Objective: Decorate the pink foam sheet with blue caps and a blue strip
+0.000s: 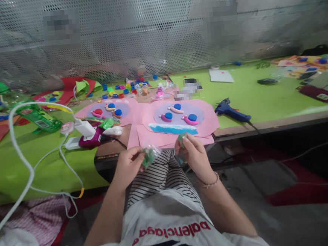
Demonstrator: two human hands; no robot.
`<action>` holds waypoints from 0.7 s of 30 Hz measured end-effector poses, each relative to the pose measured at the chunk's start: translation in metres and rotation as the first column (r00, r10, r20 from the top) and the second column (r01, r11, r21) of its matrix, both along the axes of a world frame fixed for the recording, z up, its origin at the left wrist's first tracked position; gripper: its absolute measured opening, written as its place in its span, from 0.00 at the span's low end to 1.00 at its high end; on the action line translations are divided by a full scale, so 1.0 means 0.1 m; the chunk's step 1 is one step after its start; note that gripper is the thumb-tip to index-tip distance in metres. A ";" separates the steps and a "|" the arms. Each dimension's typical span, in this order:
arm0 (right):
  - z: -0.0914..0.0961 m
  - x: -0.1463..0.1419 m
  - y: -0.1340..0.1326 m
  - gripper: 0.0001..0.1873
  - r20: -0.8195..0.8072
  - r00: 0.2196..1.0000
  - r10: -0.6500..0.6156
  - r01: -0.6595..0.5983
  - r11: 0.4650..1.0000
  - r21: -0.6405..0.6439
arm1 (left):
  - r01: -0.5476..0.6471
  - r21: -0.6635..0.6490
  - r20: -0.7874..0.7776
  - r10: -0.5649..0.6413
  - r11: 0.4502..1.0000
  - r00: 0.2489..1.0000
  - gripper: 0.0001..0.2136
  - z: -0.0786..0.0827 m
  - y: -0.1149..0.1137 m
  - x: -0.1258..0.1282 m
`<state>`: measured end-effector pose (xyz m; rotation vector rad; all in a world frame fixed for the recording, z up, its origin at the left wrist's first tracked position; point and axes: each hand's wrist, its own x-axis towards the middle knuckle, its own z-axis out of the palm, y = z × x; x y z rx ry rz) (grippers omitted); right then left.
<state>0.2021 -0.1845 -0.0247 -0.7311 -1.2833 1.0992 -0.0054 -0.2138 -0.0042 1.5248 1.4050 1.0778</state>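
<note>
My left hand [129,161] is closed on a small clear plastic bag with green modelling clay [150,155] inside, held over my striped lap. My right hand [191,151] pinches a little piece of green clay [182,138] between fingertips, just below the table's front edge. Straight ahead on the table lies a pink foam sheet [181,123] with a lilac oval, three clay snails with blue shells and a blue strip. A second pink sheet [109,110] with similar snails lies to its left.
A blue glue gun [231,111] lies right of the sheets on the green table [264,92]. White cables and chargers [76,135], a green bottle [37,114] and bottle caps [121,89] crowd the left. A perforated metal screen [156,28] stands behind.
</note>
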 end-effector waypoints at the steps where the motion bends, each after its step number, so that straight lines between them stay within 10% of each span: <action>1: 0.00 0.01 0.00 0.20 0.018 1.000 0.011 -0.011 1.000 -0.022 | -0.049 0.040 -0.026 0.050 0.998 0.998 0.11 0.00 0.01 -0.04; 4: -0.01 -0.01 0.00 0.25 0.035 0.999 0.034 -0.032 0.997 -0.072 | -0.173 0.290 -0.198 0.235 0.941 0.951 0.15 0.05 0.11 -0.18; 8: -0.05 -0.03 0.00 0.21 0.039 0.999 0.026 -0.021 0.993 -0.119 | -0.134 0.604 -0.493 0.500 0.786 0.712 0.21 0.23 0.36 -0.35; 13: -0.04 0.00 -0.01 0.13 0.089 0.995 -0.052 0.061 0.993 -0.098 | 0.029 0.458 -0.795 0.395 0.888 0.461 0.23 0.28 0.66 -0.48; 21: 0.03 0.02 -0.08 0.15 0.204 0.979 -0.019 0.013 0.999 0.034 | 0.133 0.238 -0.913 0.175 0.962 0.368 0.23 0.10 0.61 -0.46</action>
